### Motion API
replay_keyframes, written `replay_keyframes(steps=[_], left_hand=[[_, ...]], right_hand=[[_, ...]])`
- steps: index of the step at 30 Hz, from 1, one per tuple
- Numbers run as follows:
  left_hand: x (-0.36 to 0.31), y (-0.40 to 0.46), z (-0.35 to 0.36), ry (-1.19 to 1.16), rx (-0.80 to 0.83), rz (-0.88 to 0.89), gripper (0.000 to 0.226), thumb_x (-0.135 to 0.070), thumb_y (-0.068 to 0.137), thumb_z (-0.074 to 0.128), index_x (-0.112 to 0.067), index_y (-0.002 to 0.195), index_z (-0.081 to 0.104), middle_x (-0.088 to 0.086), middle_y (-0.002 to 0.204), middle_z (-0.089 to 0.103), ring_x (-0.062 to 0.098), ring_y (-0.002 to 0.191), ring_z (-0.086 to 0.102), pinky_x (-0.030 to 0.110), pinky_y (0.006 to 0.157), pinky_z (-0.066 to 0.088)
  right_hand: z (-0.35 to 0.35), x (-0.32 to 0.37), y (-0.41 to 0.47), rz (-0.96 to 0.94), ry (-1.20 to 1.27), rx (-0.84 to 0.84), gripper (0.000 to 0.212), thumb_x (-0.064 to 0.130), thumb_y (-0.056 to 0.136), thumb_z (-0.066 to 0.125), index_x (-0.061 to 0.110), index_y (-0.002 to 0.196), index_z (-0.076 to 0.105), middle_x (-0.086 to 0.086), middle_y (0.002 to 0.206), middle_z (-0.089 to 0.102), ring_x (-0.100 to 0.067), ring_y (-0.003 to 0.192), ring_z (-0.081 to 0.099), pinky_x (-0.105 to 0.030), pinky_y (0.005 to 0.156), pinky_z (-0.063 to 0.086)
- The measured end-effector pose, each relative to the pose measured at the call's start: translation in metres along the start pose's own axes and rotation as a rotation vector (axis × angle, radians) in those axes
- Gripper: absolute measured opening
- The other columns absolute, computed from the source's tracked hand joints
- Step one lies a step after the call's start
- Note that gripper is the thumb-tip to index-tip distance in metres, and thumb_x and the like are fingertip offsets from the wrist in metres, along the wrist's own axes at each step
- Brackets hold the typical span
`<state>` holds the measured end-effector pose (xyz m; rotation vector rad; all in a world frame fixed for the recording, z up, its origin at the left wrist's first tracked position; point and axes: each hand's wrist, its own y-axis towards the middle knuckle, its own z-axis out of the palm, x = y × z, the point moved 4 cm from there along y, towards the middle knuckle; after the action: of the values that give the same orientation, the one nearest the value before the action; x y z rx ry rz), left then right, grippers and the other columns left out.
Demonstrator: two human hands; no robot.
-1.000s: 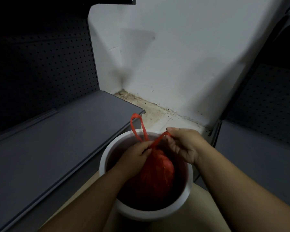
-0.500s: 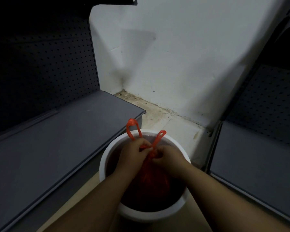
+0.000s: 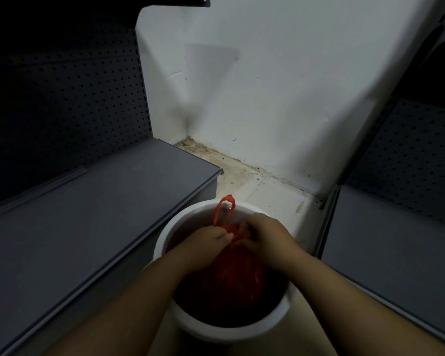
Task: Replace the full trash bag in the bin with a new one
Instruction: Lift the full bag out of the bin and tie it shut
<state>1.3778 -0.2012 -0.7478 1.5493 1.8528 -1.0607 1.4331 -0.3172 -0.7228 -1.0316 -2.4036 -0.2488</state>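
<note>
Head view, one entry: a round white plastic bin on pale floor between two grey metal shelves, holding a full red plastic trash bag that sits inside it, neck gathered at the top. Left hand and right hand meet at the neck, fingers curled and pinching the red film — one handle loop stands free above the left hand, the other is hidden. Risk, as judged: thin film may tear or a loose knot slip under the load, spilling contents back into the bin.
</note>
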Motion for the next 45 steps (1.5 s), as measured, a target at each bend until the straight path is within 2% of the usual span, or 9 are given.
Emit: replay_keyframes(steps=[4, 8, 13, 20, 30, 31, 35, 41, 45], left_hand=[[-0.004, -0.003, -0.001, -0.095, -0.004, -0.069, 0.031, -0.028, 0.098, 0.034, -0.023, 0.082, 0.060, -0.005, 0.087, 0.060, 0.008, 0.083, 0.054, 0.030, 0.087, 0.042], [-0.011, -0.003, -0.004, 0.068, -0.057, -0.076, 0.038, -0.028, 0.098, 0.034, -0.003, 0.108, 0.061, 0.018, 0.116, 0.062, 0.030, 0.110, 0.056, 0.036, 0.096, 0.041], [-0.010, -0.002, -0.007, 0.194, -0.038, -0.027, 0.034, -0.026, 0.098, 0.034, -0.009, 0.103, 0.063, 0.013, 0.112, 0.064, 0.016, 0.092, 0.056, 0.026, 0.083, 0.040], [0.001, -0.001, -0.021, 0.334, -0.051, 0.078, 0.027, -0.027, 0.093, 0.046, -0.015, 0.103, 0.068, 0.005, 0.112, 0.067, 0.018, 0.101, 0.058, 0.021, 0.079, 0.034], [0.001, 0.001, -0.018, 0.587, -0.140, 0.082, 0.032, -0.024, 0.096, 0.037, -0.008, 0.108, 0.063, 0.010, 0.122, 0.062, 0.022, 0.111, 0.056, 0.025, 0.090, 0.037], [0.001, 0.001, -0.019, 0.566, -0.157, 0.086, 0.032, -0.024, 0.096, 0.038, -0.008, 0.106, 0.064, 0.010, 0.119, 0.064, 0.022, 0.109, 0.057, 0.022, 0.087, 0.037], [-0.001, -0.003, -0.022, 0.580, -0.181, 0.118, 0.029, -0.023, 0.096, 0.040, -0.009, 0.107, 0.063, 0.007, 0.120, 0.063, 0.020, 0.109, 0.057, 0.020, 0.084, 0.035], [-0.001, -0.011, -0.029, 0.457, -0.242, 0.169, 0.027, -0.025, 0.095, 0.044, -0.011, 0.102, 0.065, 0.004, 0.112, 0.065, 0.016, 0.102, 0.057, 0.022, 0.084, 0.035], [0.008, -0.021, -0.052, 0.285, -0.394, 0.228, 0.023, -0.032, 0.090, 0.048, -0.019, 0.091, 0.067, -0.002, 0.088, 0.061, 0.015, 0.083, 0.055, 0.018, 0.065, 0.037]], right_hand=[[-0.004, 0.014, -0.012, -0.165, -0.070, 0.085, 0.027, 0.020, 0.085, 0.061, 0.043, 0.086, 0.048, 0.025, 0.080, 0.049, 0.007, 0.070, 0.044, -0.006, 0.065, 0.030], [0.004, 0.014, -0.011, -0.180, -0.180, 0.062, 0.030, 0.037, 0.087, 0.060, 0.026, 0.115, 0.061, 0.007, 0.117, 0.063, -0.008, 0.099, 0.056, -0.016, 0.085, 0.036], [0.015, 0.014, -0.003, -0.127, -0.264, 0.022, 0.026, 0.027, 0.093, 0.052, 0.028, 0.117, 0.063, 0.005, 0.124, 0.063, -0.014, 0.113, 0.058, -0.026, 0.105, 0.038], [0.006, 0.017, -0.012, -0.202, -0.282, -0.073, 0.022, 0.025, 0.091, 0.054, 0.020, 0.104, 0.072, 0.000, 0.114, 0.066, -0.018, 0.106, 0.057, -0.028, 0.094, 0.042], [0.011, -0.011, -0.008, 0.073, -0.236, 0.305, 0.019, 0.028, 0.085, 0.058, 0.019, 0.069, 0.060, -0.005, 0.082, 0.064, -0.020, 0.084, 0.055, -0.025, 0.072, 0.038], [0.012, -0.010, -0.008, 0.063, -0.211, 0.281, 0.012, 0.034, 0.084, 0.062, 0.023, 0.079, 0.062, -0.003, 0.092, 0.063, -0.020, 0.093, 0.057, -0.025, 0.077, 0.040], [0.025, -0.001, -0.010, 0.071, -0.177, 0.281, 0.066, 0.045, 0.079, 0.068, 0.028, 0.136, 0.040, 0.000, 0.139, 0.048, -0.022, 0.128, 0.045, -0.038, 0.108, 0.036], [0.033, 0.001, 0.006, 0.219, -0.058, 0.316, 0.039, 0.023, 0.094, 0.049, 0.020, 0.134, 0.050, -0.007, 0.133, 0.055, -0.029, 0.122, 0.050, -0.039, 0.109, 0.035], [0.022, 0.005, 0.001, 0.107, -0.069, 0.206, 0.026, 0.014, 0.090, 0.054, 0.017, 0.113, 0.065, -0.008, 0.112, 0.067, -0.025, 0.104, 0.059, -0.027, 0.085, 0.040]])
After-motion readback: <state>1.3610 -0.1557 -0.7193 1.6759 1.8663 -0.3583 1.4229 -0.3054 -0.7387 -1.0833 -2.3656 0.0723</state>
